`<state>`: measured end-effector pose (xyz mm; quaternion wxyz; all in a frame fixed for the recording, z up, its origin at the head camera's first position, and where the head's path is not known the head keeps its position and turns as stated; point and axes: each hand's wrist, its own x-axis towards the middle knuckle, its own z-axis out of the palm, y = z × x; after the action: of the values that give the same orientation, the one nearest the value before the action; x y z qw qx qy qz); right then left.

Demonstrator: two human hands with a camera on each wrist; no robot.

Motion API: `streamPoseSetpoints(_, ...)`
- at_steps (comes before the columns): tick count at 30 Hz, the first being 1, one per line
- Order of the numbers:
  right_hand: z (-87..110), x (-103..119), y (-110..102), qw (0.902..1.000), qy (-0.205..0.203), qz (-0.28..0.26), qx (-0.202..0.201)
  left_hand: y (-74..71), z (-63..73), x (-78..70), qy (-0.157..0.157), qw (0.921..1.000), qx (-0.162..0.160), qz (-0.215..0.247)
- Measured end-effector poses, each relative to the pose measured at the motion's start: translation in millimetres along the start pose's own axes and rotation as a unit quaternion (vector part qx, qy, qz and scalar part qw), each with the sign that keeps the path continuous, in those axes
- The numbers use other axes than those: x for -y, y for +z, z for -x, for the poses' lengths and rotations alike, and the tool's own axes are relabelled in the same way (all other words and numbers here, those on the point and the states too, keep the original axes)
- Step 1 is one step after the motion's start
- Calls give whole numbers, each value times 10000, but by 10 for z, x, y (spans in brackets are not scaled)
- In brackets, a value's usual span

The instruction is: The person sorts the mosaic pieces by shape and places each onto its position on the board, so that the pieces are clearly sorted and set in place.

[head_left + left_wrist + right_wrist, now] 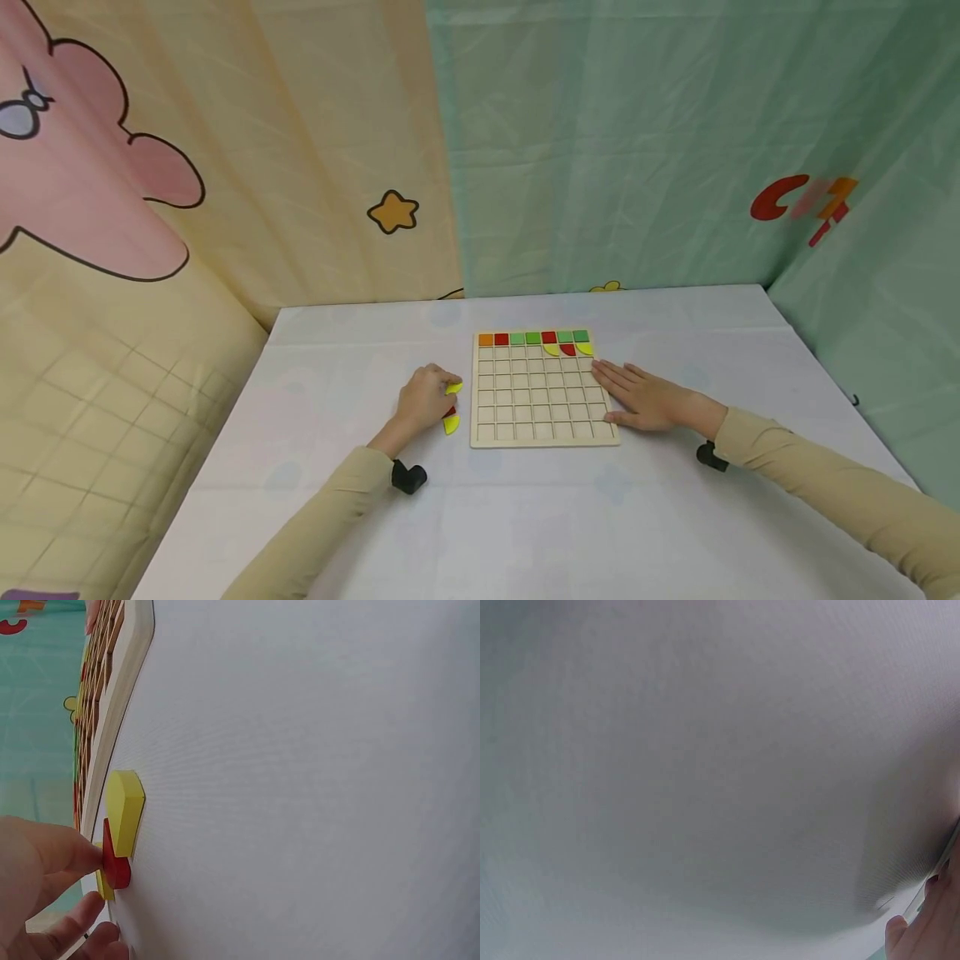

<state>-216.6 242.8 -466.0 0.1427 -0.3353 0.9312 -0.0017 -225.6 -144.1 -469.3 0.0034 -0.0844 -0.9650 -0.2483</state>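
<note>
Left of the wooden grid board [540, 442], my left hand [427, 398] bends over a short line of small coloured pieces. Its thumb and index fingertip come around the far yellow piece [453, 388]. Close by the thumb lies a red piece [116, 868], partly covered. Nearest to me is another yellow piece [126, 814], rounded on one side, flat on the cloth. My right hand [648, 400] rests along the board's right edge with fingers straight, fingertips over the rim. Only part of that hand shows in the right wrist view.
Coloured squares [532, 337] in orange, red and green fill the board's far row. Below them at the right sit yellow and red rounded pieces [567, 350]. A white cloth covers the table [525, 525]; printed curtains [600, 150] hang behind and at the sides.
</note>
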Motion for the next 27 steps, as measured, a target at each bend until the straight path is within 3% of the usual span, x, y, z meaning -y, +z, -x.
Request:
streamPoseSetpoints(13,-7,-3,14,10000,7,3,-39,20,-41,12,-59,9999,44,90)
streamPoseSetpoints(27,-19,-35,55,9999,-11,5,-123,35,-44,44,-307,9993,-183,79)
